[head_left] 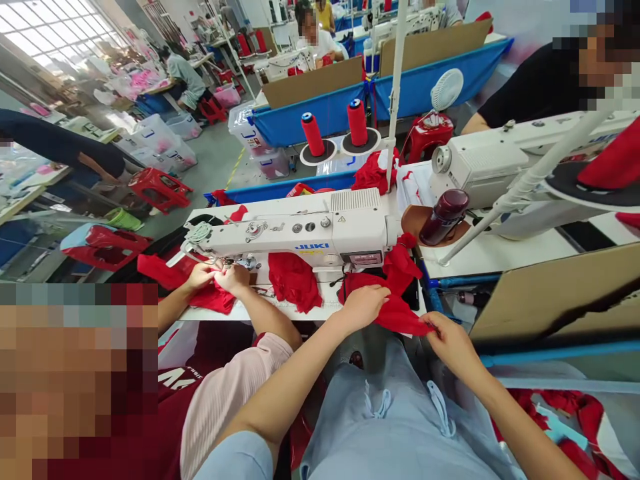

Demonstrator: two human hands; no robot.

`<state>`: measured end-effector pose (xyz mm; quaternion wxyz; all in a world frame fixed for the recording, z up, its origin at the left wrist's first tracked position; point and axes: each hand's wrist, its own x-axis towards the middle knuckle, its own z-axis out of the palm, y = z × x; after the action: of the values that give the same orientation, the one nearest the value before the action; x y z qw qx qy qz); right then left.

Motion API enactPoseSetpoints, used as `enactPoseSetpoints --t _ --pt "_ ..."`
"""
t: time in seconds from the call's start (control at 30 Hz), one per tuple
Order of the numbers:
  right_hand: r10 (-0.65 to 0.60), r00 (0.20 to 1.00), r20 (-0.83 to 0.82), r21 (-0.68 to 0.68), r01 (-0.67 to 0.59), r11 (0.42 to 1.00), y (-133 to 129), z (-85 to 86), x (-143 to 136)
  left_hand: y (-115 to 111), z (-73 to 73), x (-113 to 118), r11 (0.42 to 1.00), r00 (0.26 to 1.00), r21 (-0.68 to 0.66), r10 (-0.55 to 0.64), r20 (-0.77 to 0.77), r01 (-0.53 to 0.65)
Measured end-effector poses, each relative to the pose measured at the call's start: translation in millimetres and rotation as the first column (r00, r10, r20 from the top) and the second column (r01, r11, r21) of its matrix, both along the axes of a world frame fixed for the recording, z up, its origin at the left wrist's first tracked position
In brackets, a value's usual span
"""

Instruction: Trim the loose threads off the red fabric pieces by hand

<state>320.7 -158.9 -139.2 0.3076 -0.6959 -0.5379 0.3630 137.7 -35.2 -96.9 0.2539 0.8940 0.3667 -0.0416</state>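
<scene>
Right of centre in the lower half of the frame, the left hand (365, 310) has its fingers drawn together over the red cloth (400, 315), holding it near the upper edge; its palm side is hidden. The right hand (447, 337), farther right, is narrowed to a pinch on the cloth's pointed end. Between these 2 hands the cloth spans the table's front edge; uneven pulling could stretch it out of shape, and so small a pinch could let the end slip. Beside it lies another red piece (404, 267), so the 2 might catch or get muddled.

Just left, at centre, sits a crumpled red heap (295, 281), which a sweep of the left hand could drag along. The left forearm runs close to the co-worker's arm (270, 313); a bump there could jog the co-worker's 2 hands (233, 279) at the needle end of the sewing machine (285, 230).
</scene>
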Motion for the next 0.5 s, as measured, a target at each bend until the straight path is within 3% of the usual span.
enactPoseSetpoints --t 0.1,0.27,0.4,0.5 --pt "-0.035 0.995 0.088 -0.035 0.038 0.999 5 -9.6 -5 14 -17.1 4 0.997 0.999 0.073 0.017 -0.028 -0.015" --pt "-0.122 0.971 0.204 -0.109 0.146 0.983 11 -19.4 -12 31 -39.1 -8 0.977 0.992 0.200 0.094 -0.081 -0.077" --pt "-0.191 0.952 0.241 -0.152 0.231 0.961 21 -29.3 -10 31 -40.6 -14 0.976 0.995 0.206 0.085 -0.048 -0.073" --pt "-0.192 0.955 0.224 -0.162 0.231 0.959 31 -37.8 -9 23 -30.1 -13 0.975 0.993 0.188 0.118 0.005 -0.117"
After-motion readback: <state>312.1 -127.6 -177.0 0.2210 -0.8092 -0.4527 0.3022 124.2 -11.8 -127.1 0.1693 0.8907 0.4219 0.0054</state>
